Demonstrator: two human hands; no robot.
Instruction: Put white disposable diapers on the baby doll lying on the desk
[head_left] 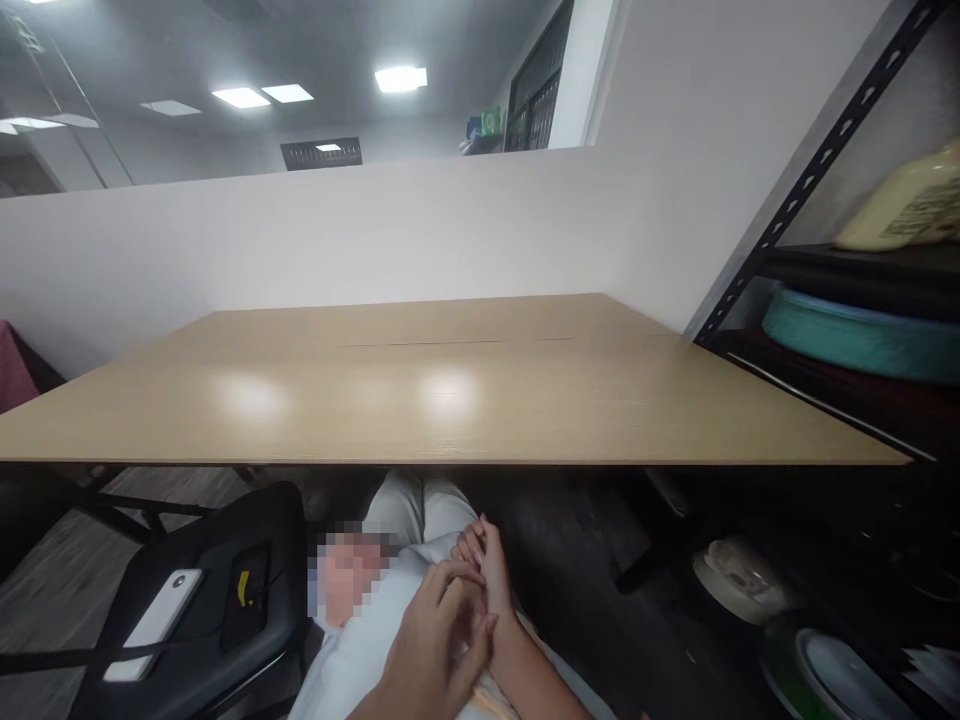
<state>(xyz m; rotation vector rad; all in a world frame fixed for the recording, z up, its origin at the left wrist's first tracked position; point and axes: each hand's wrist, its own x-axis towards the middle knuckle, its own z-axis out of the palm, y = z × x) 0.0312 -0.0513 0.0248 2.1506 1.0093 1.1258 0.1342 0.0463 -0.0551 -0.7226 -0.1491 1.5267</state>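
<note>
Both of my hands rest in my lap, below the near edge of a bare light wooden table [450,400]. My right hand [493,565] stands on its edge with the fingers stretched out together and slightly bent at the tips. My left hand [427,645] lies against it from the left, its fingers curled onto the right palm and wrist. Whether anything small sits between them is hidden. Under the hands are my light grey shirt [360,650] and pale trousers [420,505].
A black chair [225,600] at my left carries a white phone [154,620]. A dark metal rack [817,170] at the right holds a teal bowl [862,335] and a yellow bottle [907,205], with a pot [739,575] and plates [840,670] low down. A white partition [375,230] stands behind the table.
</note>
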